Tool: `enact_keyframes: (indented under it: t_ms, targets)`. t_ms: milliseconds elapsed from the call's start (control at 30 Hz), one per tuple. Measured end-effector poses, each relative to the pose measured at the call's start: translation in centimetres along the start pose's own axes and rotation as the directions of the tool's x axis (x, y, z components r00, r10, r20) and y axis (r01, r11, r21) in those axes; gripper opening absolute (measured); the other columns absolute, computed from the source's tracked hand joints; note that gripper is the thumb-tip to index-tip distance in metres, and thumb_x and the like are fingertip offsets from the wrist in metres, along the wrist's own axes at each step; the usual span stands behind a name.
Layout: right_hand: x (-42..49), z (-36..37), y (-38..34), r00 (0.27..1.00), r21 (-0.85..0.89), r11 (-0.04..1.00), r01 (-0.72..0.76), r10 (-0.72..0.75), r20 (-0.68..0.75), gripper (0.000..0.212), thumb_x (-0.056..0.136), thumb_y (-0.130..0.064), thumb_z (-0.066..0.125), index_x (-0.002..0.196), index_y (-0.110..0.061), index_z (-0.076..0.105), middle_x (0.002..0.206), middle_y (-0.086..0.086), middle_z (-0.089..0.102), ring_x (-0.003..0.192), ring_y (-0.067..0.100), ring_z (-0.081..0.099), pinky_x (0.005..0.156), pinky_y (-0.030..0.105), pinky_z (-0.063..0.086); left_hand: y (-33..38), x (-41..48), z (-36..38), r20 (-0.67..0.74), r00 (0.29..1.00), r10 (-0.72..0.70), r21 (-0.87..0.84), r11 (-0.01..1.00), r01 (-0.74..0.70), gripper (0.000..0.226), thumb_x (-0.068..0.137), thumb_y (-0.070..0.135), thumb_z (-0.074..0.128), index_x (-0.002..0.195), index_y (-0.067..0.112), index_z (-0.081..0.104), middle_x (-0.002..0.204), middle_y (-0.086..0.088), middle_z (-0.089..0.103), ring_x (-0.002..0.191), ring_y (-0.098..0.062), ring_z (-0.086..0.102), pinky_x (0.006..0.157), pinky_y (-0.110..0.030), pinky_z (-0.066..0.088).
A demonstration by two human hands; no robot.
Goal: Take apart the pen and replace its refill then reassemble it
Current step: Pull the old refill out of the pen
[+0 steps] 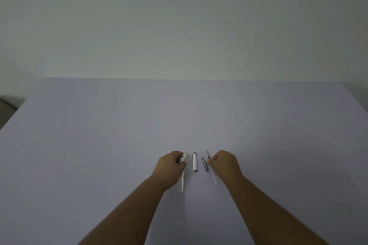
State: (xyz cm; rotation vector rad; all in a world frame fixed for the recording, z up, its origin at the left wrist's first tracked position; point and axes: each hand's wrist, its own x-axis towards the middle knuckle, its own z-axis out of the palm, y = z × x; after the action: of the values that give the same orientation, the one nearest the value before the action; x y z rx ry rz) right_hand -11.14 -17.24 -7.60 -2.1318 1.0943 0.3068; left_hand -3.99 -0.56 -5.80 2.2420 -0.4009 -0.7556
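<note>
Table (179, 115) bare across far half and both sides; wide open passage there. Clutter only in small near-centre cluster. Left hand (171, 167) and right hand (225, 163) flank cluster, forearms closing off near approach from both sides. Between hands: white cap (195, 162) and dark tip piece (205, 164) lying well apart from each other, narrow lanes beside each. White barrel (182, 182) under left hand, refill (213, 175) under right. Approach from far side unobstructed.

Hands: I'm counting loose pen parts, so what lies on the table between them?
Head view: the white cap and the dark tip piece, side by side, apart.
</note>
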Motion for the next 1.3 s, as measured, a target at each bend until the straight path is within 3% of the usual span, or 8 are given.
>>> enact_keyframes:
  t_ms: [267,467,600,800,967,1067,1200,1300]
  targets:
    - [-1.1,0.3,-0.9,0.989,0.048,0.991,0.126,-0.122,-0.086,0.012,0.085,-0.025,0.060,0.080,-0.014,0.061,0.088,0.006,0.068,0.080,0.022,0.060,0.072,0.029,0.048,-0.7,0.2,-0.4,-0.109,0.994,-0.025,0.022,0.999,0.028,0.010,0.089,0.028,0.054,0.096,0.023,0.060,0.073,0.014,0.054,0.063,-0.004,0.051,0.056,-0.019,0.041]
    - [-2.8,3.2,-3.5,0.933,-0.177,0.922,0.346,-0.317,0.171,0.024,0.085,-0.034,0.060,0.066,-0.020,0.058,0.080,0.008,0.068,0.073,0.022,0.062,0.063,0.027,0.044,-1.2,0.0,-1.3,-0.192,0.977,-0.092,-0.016,0.996,0.091,0.009,0.087,0.028,0.057,0.095,0.026,0.060,0.077,0.014,0.058,0.069,-0.003,0.055,0.057,-0.020,0.042]
    - [-3.7,5.2,-4.2,0.943,-0.306,0.892,0.332,-0.309,0.124,0.030,0.089,-0.035,0.055,0.099,-0.010,0.067,0.109,0.012,0.068,0.095,0.028,0.065,0.071,0.030,0.045,-1.6,-0.2,-1.3,-0.170,0.981,-0.095,-0.045,0.995,0.089,0.014,0.086,0.028,0.060,0.099,0.024,0.063,0.079,0.014,0.059,0.070,-0.001,0.055,0.059,-0.018,0.042]
    - [-4.5,6.5,-4.2,0.969,-0.296,0.923,0.246,-0.237,0.066,0.020,0.092,-0.012,0.049,0.104,-0.005,0.063,0.104,0.012,0.070,0.095,0.027,0.067,0.074,0.031,0.052,-2.1,-0.5,-1.7,-0.136,0.981,-0.137,-0.091,0.988,0.126,0.014,0.083,0.026,0.063,0.097,0.024,0.064,0.084,0.006,0.065,0.070,-0.012,0.059,0.071,-0.035,0.058]
    - [-4.7,6.0,-4.4,0.984,-0.132,0.976,0.173,-0.166,0.058,0.021,0.087,-0.015,0.051,0.098,-0.003,0.065,0.093,0.012,0.070,0.084,0.026,0.067,0.062,0.027,0.046,-2.2,-0.5,-1.9,-0.129,0.982,-0.138,-0.085,0.988,0.128,0.017,0.083,0.024,0.065,0.099,0.020,0.068,0.087,0.005,0.068,0.072,-0.009,0.060,0.064,-0.024,0.051]
    - [-4.1,4.9,-4.9,0.985,0.134,0.977,0.163,-0.153,-0.078,0.017,0.082,-0.020,0.056,0.082,-0.006,0.066,0.070,0.005,0.062,0.066,0.022,0.061,0.055,0.023,0.043,-2.0,-0.5,-1.9,-0.121,0.984,-0.130,-0.038,0.991,0.126,0.018,0.084,0.025,0.066,0.101,0.019,0.068,0.089,0.005,0.068,0.075,-0.008,0.060,0.061,-0.015,0.043]
    - [-3.2,3.2,-5.4,0.992,0.577,0.814,0.070,0.007,-0.130,0.016,0.083,-0.021,0.059,0.083,-0.007,0.066,0.068,0.005,0.067,0.062,0.020,0.065,0.060,0.032,0.051,-1.5,-0.6,-1.7,-0.095,0.989,-0.117,0.003,0.993,0.117,0.012,0.082,0.026,0.068,0.093,0.022,0.068,0.079,0.007,0.064,0.066,-0.005,0.056,0.053,-0.015,0.039]
    - [-3.0,2.8,-5.2,0.993,0.676,0.735,0.044,0.040,-0.108,0.015,0.084,-0.021,0.058,0.082,-0.009,0.067,0.068,0.000,0.067,0.051,0.008,0.059,0.052,0.028,0.047,-1.2,-0.6,-1.5,-0.073,0.992,-0.106,0.027,0.994,0.108,0.006,0.080,0.026,0.070,0.081,0.027,0.065,0.071,0.010,0.060,0.061,-0.004,0.053,0.053,-0.016,0.040]
